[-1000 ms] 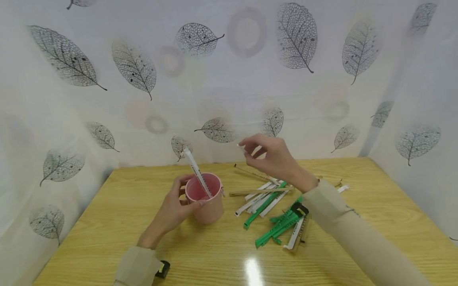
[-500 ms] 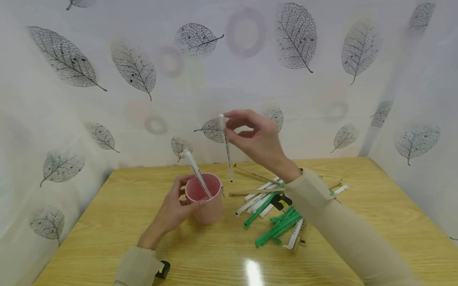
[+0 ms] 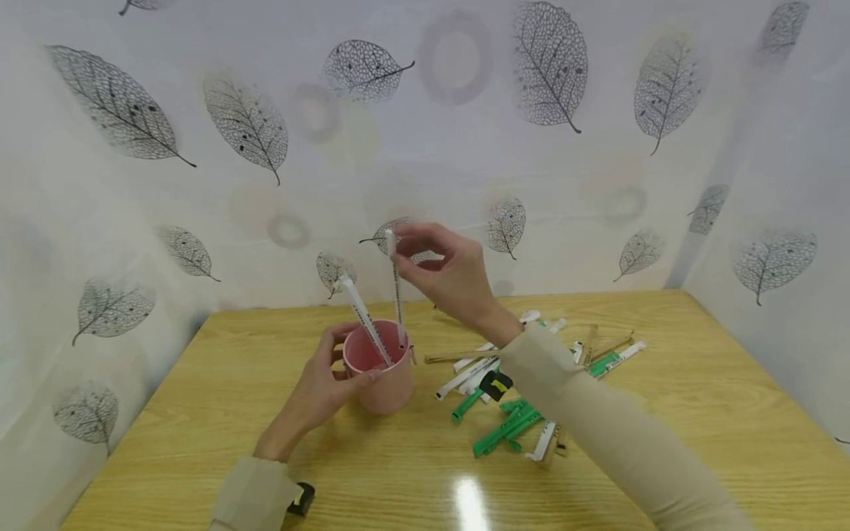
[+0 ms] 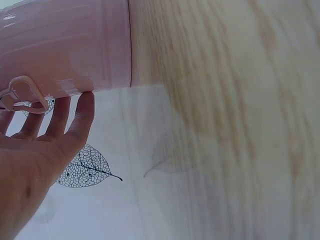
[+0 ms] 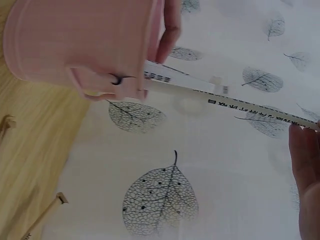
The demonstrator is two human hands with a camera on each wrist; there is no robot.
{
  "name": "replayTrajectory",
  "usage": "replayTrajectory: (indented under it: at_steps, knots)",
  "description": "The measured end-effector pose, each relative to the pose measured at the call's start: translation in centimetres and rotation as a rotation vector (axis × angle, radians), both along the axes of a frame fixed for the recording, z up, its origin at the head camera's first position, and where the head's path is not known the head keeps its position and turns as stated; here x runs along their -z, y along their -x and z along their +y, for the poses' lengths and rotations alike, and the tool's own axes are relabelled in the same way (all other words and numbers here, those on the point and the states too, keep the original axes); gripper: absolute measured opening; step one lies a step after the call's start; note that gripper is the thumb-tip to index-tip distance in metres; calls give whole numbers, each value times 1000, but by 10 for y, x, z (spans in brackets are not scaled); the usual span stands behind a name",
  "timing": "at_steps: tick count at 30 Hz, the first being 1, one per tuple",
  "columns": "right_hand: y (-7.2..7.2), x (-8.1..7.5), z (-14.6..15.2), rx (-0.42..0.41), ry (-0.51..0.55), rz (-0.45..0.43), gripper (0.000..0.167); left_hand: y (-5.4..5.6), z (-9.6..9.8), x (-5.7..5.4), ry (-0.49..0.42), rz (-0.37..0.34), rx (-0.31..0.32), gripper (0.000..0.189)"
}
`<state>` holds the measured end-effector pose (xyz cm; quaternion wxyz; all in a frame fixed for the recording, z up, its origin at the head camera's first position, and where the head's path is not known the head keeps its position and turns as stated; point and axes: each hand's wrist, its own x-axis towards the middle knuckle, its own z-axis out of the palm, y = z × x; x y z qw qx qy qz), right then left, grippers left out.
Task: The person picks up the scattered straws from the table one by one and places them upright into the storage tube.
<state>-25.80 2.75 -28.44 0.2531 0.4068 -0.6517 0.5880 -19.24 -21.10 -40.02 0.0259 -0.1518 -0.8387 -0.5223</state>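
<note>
A small pink bucket (image 3: 388, 391) stands on the wooden table, and my left hand (image 3: 322, 391) grips it, thumb on the near rim and fingers round the far left side. Inside leans a white paper-wrapped straw (image 3: 364, 318), its upper end well above the rim. My right hand (image 3: 448, 269) pinches a second white wrapped straw (image 3: 398, 295) near its top. That straw hangs nearly upright, its lower end just inside the bucket's right rim. Printed lettering runs along the held straw (image 5: 240, 105) in the right wrist view. Fingertips of the left hand (image 4: 40, 155) touch the bucket's wall in the left wrist view.
Right of the bucket lies a loose pile of wrapped straws: green ones (image 3: 508, 431), white ones (image 3: 465, 377) and brown ones (image 3: 458, 357). My right forearm passes over part of it. A leaf-printed white cloth (image 3: 451, 147) stands behind the wooden table (image 3: 372, 472).
My right hand has moved left from above the pile with the white straw, rising and then lowering it into the bucket's mouth. The left hand and bucket have stayed put.
</note>
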Motion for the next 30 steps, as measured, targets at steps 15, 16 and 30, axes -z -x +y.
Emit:
replayTrajectory:
  at_steps: [15,16,30]
  knots:
    - [5,59,-6,-32,-156,-85,27,2,-1,1,-15,-15,19,75]
    - [5,60,-7,-36,-156,-87,28,2,-1,1,-15,-16,19,75]
    - [2,64,25,11,-364,-12,33,1,0,0,-12,-21,6,75]
